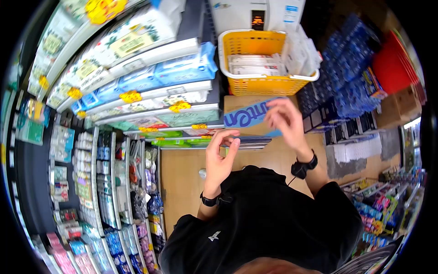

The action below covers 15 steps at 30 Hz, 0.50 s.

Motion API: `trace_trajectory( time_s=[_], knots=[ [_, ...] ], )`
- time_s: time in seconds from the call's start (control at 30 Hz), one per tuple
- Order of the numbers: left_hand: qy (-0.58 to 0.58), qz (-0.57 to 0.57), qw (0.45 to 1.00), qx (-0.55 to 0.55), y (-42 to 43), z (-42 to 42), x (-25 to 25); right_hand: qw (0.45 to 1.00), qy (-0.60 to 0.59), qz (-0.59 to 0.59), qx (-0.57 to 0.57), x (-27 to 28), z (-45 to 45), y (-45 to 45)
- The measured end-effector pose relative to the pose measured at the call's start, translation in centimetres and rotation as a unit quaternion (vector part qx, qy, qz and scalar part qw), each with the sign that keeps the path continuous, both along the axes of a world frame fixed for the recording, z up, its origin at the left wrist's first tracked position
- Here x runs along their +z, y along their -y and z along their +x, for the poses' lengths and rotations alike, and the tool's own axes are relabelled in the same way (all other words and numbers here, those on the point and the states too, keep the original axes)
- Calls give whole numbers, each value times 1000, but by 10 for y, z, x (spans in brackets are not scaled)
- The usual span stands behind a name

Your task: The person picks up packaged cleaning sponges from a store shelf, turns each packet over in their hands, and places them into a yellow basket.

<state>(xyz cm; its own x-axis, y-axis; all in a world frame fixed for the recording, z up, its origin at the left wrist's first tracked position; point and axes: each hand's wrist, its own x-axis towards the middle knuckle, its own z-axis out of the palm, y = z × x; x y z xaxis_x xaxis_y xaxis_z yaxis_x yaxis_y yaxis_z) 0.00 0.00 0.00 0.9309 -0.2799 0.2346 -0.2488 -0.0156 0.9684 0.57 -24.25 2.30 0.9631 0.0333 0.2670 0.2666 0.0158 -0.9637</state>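
My left hand is at the left end of a thin dark stack, its fingers curled round that end. Just above the stack, a blue strip with dark lettering lies over the front of a brown cardboard box. At the right end of the strip is my right hand, fingers bent; whether they grip the strip is unclear. Both wrists wear black bands.
A yellow basket with white packs and a plastic bag stands beyond the box. Shelves of tissue packs rise at the left. Blue bottle packs, a red item and cartons are at the right.
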Motion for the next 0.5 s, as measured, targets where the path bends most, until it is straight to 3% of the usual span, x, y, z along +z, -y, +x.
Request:
trace_trajectory(
  time_s=[0.27,0.5],
  knots=[
    [36,-59,964,256,-75,-18,19,939,36,111,324,9,22,-137],
    [26,-54,900,432,-154,-56,26,862,2,154,483,13,47,-238]
  ],
)
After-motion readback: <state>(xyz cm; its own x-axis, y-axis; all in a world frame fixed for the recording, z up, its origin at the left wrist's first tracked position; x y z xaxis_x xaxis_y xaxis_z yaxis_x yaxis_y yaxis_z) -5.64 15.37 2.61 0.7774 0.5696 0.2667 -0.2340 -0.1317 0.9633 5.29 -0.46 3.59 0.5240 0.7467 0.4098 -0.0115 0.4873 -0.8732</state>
